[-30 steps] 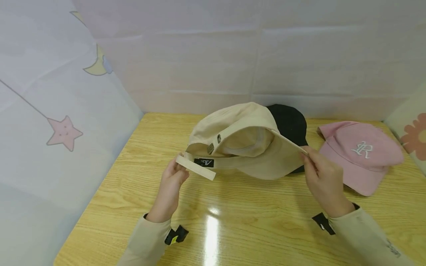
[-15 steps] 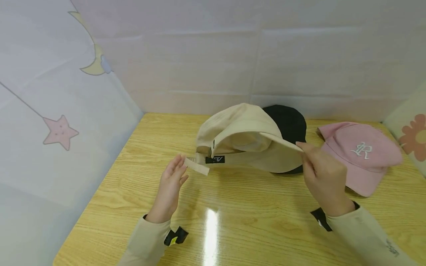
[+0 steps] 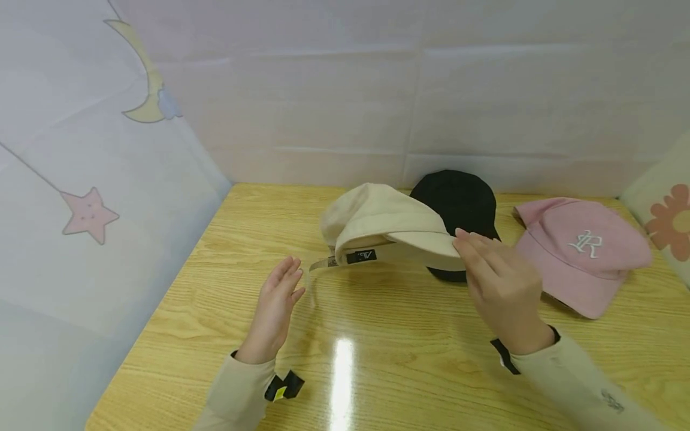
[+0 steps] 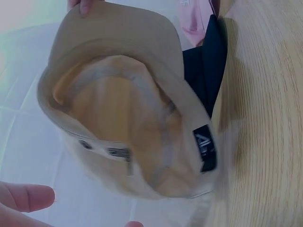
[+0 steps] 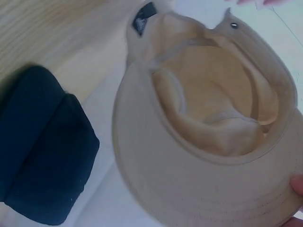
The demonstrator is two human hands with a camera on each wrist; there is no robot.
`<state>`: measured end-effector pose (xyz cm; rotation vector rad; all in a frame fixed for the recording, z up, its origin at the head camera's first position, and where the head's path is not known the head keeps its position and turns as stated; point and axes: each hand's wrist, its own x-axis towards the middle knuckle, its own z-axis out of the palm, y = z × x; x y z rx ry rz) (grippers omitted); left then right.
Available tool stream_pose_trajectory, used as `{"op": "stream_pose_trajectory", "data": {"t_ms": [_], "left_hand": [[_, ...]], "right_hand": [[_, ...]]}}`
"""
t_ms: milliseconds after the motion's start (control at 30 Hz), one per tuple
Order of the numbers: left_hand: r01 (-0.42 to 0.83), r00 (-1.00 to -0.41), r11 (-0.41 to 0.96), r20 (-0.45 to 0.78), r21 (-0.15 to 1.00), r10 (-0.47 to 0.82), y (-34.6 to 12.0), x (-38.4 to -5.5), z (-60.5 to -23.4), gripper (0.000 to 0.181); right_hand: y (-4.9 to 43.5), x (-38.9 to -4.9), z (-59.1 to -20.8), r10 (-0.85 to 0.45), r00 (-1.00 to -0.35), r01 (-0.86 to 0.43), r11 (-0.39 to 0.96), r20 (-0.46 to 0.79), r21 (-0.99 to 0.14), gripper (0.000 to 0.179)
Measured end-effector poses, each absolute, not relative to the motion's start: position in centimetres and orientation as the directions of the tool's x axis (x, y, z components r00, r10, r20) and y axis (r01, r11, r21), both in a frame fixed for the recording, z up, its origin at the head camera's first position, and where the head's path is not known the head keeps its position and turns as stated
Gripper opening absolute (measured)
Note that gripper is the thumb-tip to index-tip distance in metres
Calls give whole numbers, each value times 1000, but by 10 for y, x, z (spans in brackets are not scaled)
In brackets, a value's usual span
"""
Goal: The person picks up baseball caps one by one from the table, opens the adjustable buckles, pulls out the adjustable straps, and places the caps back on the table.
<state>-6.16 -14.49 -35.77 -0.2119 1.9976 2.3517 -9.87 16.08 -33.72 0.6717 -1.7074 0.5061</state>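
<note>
Beige sleeves (image 3: 237, 383) come in nearest you, and your left hand (image 3: 276, 305) is the one that has just changed: it has let go of the strap (image 3: 321, 263), and its fingers are spread and nearly straight, holding nothing. The strap now dangles just beyond those fingertips. Your right hand (image 3: 501, 284) still pinches the brim (image 3: 431, 242), so the beige cap (image 3: 383, 215), tilted between and beyond your hands, looks to be carried by that grip alone. The crown has dropped and come round since a second ago, turning its inside from the head view and baring more of the black cap (image 3: 458, 197) past your right fingertips. I judge the strap is still unfastened, its end being loose.

Motion smears the strap's free end, so its tip is hard to place. Your right thumb is hidden beneath the brim in the head view, and the right wrist view cuts off most of that hand. The beige cap covers part of the black cap; whether they touch, you cannot tell. Beyond your right hand, off to its right, lies the pink cap (image 3: 584, 239).
</note>
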Motion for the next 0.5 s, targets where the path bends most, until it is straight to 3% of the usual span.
{"op": "stream_pose_trajectory", "data": {"t_ms": [200, 500], "left_hand": [[-120, -990, -174, -130, 977, -49, -147, -61, -357, 58], [-112, -991, -171, -123, 979, -56, -150, -60, -356, 57]], "right_hand": [[152, -95, -352, -308, -123, -696, 704, 944, 139, 25], [137, -80, -368, -496, -106, -784, 575, 862, 234, 28]]}}
